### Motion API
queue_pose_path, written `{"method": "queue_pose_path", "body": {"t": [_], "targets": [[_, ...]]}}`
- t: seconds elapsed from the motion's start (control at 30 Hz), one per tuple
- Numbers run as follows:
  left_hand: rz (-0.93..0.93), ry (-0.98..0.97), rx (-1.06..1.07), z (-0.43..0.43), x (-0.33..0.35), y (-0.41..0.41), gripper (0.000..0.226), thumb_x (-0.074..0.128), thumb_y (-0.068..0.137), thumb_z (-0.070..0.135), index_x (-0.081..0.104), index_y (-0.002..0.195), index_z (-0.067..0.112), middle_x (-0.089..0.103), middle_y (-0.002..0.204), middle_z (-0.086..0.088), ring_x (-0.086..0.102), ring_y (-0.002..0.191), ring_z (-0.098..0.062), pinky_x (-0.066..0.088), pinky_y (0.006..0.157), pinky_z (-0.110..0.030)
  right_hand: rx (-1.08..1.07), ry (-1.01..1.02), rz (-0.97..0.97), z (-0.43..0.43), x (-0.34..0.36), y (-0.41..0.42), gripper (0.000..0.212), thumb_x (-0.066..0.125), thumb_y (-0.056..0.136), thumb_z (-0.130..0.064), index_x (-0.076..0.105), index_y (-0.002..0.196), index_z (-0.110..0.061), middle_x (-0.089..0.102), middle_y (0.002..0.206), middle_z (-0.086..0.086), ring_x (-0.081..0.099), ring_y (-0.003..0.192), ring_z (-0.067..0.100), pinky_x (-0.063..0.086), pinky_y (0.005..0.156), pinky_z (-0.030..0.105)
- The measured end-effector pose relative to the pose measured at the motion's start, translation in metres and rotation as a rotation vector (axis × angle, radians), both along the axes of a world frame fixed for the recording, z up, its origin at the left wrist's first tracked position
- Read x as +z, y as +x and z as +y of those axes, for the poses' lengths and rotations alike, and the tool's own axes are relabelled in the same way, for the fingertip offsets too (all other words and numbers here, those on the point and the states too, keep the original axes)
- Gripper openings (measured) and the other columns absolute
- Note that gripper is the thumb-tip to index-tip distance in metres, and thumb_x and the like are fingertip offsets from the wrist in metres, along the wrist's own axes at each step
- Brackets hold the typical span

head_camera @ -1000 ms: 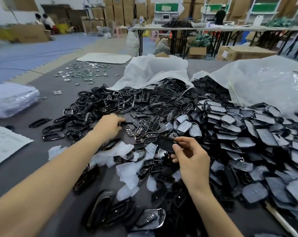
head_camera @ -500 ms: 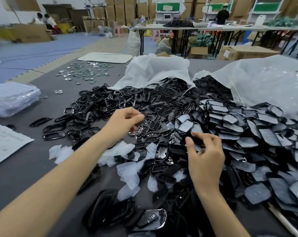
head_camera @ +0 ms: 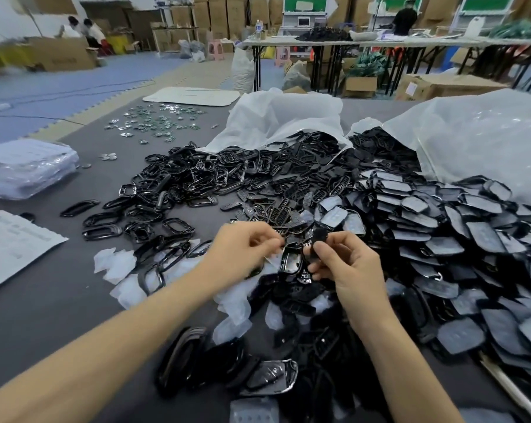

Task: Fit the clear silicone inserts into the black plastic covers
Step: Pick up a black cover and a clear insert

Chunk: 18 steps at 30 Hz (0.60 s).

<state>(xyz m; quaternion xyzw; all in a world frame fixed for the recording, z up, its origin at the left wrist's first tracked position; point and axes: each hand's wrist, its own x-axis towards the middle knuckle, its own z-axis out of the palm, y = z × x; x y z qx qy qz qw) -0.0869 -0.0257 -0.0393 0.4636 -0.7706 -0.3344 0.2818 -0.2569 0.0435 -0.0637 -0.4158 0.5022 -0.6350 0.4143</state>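
Observation:
My two hands meet over the middle of the grey table. My right hand point(head_camera: 346, 264) pinches a small black plastic cover point(head_camera: 319, 236) between thumb and fingers. My left hand point(head_camera: 242, 248) is closed on a thin clear silicone insert point(head_camera: 273, 258) whose edge shows under its fingers. Between the hands a glossy black frame point(head_camera: 291, 262) lies on the heap. A big pile of black covers with clear inserts point(head_camera: 441, 239) spreads to the right. Loose clear inserts point(head_camera: 114, 264) lie to the left of my forearm.
Black ring frames point(head_camera: 178, 190) cover the table's middle. Two white plastic bags point(head_camera: 282, 117) point(head_camera: 483, 132) spill parts at the back. Small metal pieces point(head_camera: 157, 120) lie far left, a wrapped stack point(head_camera: 26, 166) and a paper sheet point(head_camera: 11, 242) at the left edge. People work at distant tables.
Both hands have drawn back from the pile and come together. The right hand came back from the pile holding a black cover; the left came back with a clear insert.

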Motion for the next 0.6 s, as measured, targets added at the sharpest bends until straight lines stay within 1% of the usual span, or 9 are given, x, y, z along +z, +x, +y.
{"method": "queue_pose_path", "body": {"t": [0.03, 0.07, 0.13, 0.17, 0.27, 0.3, 0.37, 0.43, 0.6], "targets": [[-0.220, -0.139, 0.073, -0.011, 0.000, 0.013, 0.011, 0.063, 0.092, 0.020, 0.072, 0.097, 0.021, 0.073, 0.092, 0.006, 0.067, 0.084, -0.008, 0.055, 0.078, -0.027, -0.010, 0.003, -0.018, 0.000, 0.000, -0.002, 0.012, 0.060, 0.090, 0.000, 0.055, 0.084, -0.010, 0.070, 0.070, 0.008, 0.058, 0.051, 0.014, 0.049, 0.049, 0.021], [-0.422, -0.203, 0.137, -0.020, 0.001, 0.026, 0.016, 0.060, 0.093, 0.026, 0.070, 0.105, 0.021, 0.071, 0.103, 0.004, 0.065, 0.095, -0.013, 0.052, 0.086, -0.032, -0.026, 0.007, -0.027, 0.000, 0.000, -0.003, 0.011, 0.060, 0.090, 0.001, 0.056, 0.087, -0.010, 0.071, 0.070, 0.009, 0.058, 0.050, 0.014, 0.050, 0.049, 0.021], [-0.700, -0.168, 0.189, -0.033, 0.001, 0.045, 0.028, 0.056, 0.094, 0.034, 0.063, 0.118, 0.020, 0.064, 0.117, -0.004, 0.058, 0.109, -0.023, 0.046, 0.094, -0.038, -0.055, 0.022, -0.023, -0.002, -0.001, -0.006, 0.011, 0.061, 0.089, 0.001, 0.059, 0.095, -0.008, 0.071, 0.072, 0.011, 0.059, 0.051, 0.014, 0.051, 0.049, 0.022], [-0.733, -0.113, 0.182, -0.037, 0.002, 0.049, 0.031, 0.054, 0.095, 0.035, 0.064, 0.118, 0.018, 0.065, 0.117, -0.006, 0.058, 0.109, -0.024, 0.047, 0.094, -0.037, -0.063, 0.030, -0.013, -0.002, -0.002, -0.007, 0.013, 0.061, 0.089, 0.001, 0.060, 0.098, -0.007, 0.072, 0.072, 0.011, 0.059, 0.051, 0.013, 0.051, 0.049, 0.022], [-0.638, -0.014, 0.161, -0.040, 0.005, 0.049, 0.029, 0.049, 0.098, 0.029, 0.070, 0.114, 0.016, 0.072, 0.104, -0.006, 0.065, 0.090, -0.021, 0.050, 0.081, -0.032, -0.071, 0.047, 0.016, -0.004, -0.006, -0.006, 0.015, 0.063, 0.088, 0.000, 0.061, 0.100, -0.008, 0.073, 0.073, 0.009, 0.059, 0.051, 0.012, 0.050, 0.050, 0.021], [-0.621, -0.009, 0.173, -0.042, 0.006, 0.050, 0.028, 0.049, 0.099, 0.024, 0.069, 0.116, 0.016, 0.072, 0.107, -0.006, 0.065, 0.089, -0.020, 0.049, 0.082, -0.030, -0.071, 0.049, 0.020, -0.003, -0.006, -0.006, 0.014, 0.063, 0.088, -0.001, 0.062, 0.099, -0.010, 0.073, 0.074, 0.008, 0.060, 0.051, 0.012, 0.050, 0.050, 0.020], [-0.623, -0.007, 0.179, -0.044, 0.005, 0.056, 0.030, 0.051, 0.097, 0.015, 0.063, 0.124, 0.016, 0.069, 0.116, -0.007, 0.064, 0.101, -0.019, 0.047, 0.092, -0.028, -0.076, 0.048, 0.025, -0.003, -0.007, -0.007, 0.013, 0.064, 0.088, -0.002, 0.062, 0.098, -0.012, 0.073, 0.075, 0.008, 0.060, 0.052, 0.011, 0.050, 0.050, 0.019], [-0.653, -0.005, 0.180, -0.045, 0.001, 0.061, 0.036, 0.057, 0.093, 0.010, 0.059, 0.128, 0.016, 0.068, 0.114, -0.008, 0.062, 0.104, -0.021, 0.045, 0.094, -0.028, -0.079, 0.054, 0.033, -0.003, -0.008, -0.008, 0.013, 0.064, 0.088, -0.003, 0.062, 0.097, -0.013, 0.074, 0.075, 0.007, 0.061, 0.053, 0.011, 0.049, 0.051, 0.019], [-0.592, 0.106, 0.224, -0.051, 0.001, 0.068, 0.029, 0.066, 0.086, 0.013, 0.065, 0.115, 0.019, 0.063, 0.080, 0.003, 0.057, 0.078, -0.013, 0.042, 0.071, -0.022, -0.077, 0.072, 0.068, -0.003, -0.009, -0.008, 0.012, 0.064, 0.088, -0.004, 0.060, 0.097, -0.011, 0.074, 0.076, 0.007, 0.060, 0.053, 0.012, 0.048, 0.049, 0.019]]}}
